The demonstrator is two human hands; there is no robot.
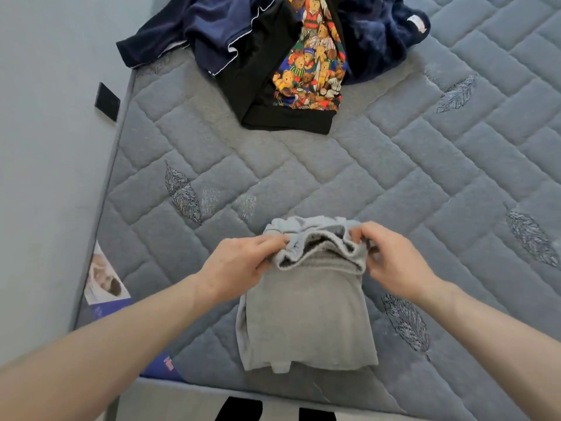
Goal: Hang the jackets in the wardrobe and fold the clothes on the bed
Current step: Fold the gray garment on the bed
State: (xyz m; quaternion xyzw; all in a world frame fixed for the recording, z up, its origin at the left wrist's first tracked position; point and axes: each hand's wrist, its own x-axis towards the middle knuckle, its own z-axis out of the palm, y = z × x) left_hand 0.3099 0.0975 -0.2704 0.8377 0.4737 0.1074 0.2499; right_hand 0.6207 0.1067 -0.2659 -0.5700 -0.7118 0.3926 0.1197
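On quilted mattress [394,165]: grey garment [306,317] folded, far edge bunched, both hands pinching.

grey quilted mattress [379,165] with stitched leaf patterns, pale wall [45,147] on the left with a small black rectangle [107,101] on it, printed label [106,284] on the mattress edge.

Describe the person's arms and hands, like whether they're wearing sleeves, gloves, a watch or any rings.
Both forearms are bare right to the bottom edge of the picture, with no sleeve or cuff showing. The left hand and right hand are ungloved. No watch, bracelet or band shows on either wrist, and no ring shows on the visible fingers.
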